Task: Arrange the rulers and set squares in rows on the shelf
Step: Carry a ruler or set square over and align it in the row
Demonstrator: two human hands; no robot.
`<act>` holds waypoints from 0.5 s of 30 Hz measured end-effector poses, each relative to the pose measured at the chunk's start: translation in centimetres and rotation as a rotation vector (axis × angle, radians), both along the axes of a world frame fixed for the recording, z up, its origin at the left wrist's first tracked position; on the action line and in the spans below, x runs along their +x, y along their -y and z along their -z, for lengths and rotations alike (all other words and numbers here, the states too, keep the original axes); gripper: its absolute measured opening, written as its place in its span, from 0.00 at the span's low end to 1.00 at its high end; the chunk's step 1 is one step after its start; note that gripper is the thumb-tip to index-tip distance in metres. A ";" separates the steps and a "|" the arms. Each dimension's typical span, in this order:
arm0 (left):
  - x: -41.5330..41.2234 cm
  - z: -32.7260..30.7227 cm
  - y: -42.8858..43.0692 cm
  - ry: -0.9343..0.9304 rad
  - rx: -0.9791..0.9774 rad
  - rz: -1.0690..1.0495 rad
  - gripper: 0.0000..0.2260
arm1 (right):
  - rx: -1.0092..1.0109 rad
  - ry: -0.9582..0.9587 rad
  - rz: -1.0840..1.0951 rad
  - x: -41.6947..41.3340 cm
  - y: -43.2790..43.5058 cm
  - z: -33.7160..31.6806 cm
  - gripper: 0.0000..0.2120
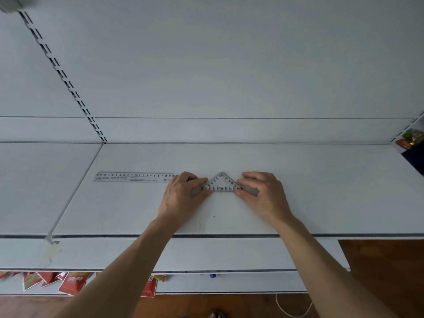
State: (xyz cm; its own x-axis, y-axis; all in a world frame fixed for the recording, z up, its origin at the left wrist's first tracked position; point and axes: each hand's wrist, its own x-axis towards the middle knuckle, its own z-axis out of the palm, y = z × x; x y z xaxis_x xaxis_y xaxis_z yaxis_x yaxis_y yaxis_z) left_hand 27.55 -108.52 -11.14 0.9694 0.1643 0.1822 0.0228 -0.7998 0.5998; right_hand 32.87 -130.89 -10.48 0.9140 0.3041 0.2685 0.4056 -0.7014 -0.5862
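Left hand [183,195] and right hand [263,193] are both down on the clear set square [221,183], one at each end of its long edge. The fingers are curled in, the tips sit on the two sharp corners and the thumbs lie along the near edge. It reads as a light pinch at each corner, nothing else in either hand.

The set square lies flat on the white shelf [321,180], roughly mid-depth, with its point towards the back panel [229,65] and its long edge towards the person. Just to its left, the clear ruler [134,177] lies flat too, running left to right, with its right end tucked just beside the left hand's knuckles.

My read is that this is the placing step. The ruler starts the row and the set square is being squared up as the second piece. The set square's long edge sits a touch nearer the front than the ruler, so the next move looks like a small nudge to bring the two into line, then both hands lift straight off so the thin plastic doesn't skid.

No other rulers or set squares are in view, so I can't tell where the next piece comes from. Down below, red packets [71,283] lie on a lower shelf.
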 end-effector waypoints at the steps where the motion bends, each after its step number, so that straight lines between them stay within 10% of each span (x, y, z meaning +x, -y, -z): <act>1: 0.0 0.0 0.0 0.001 -0.001 0.000 0.16 | -0.004 -0.002 0.003 0.0 0.0 0.0 0.12; 15: -0.1 -0.3 0.0 -0.027 0.001 -0.006 0.17 | -0.048 -0.010 0.006 -0.3 0.0 -0.3 0.13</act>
State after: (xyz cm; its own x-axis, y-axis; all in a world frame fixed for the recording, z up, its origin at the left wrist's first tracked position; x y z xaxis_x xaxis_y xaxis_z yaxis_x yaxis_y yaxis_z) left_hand 27.42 -108.50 -10.86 0.9729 0.1699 0.1566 0.0435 -0.8002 0.5982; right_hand 32.59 -130.86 -10.18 0.9185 0.3107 0.2445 0.3953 -0.7315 -0.5556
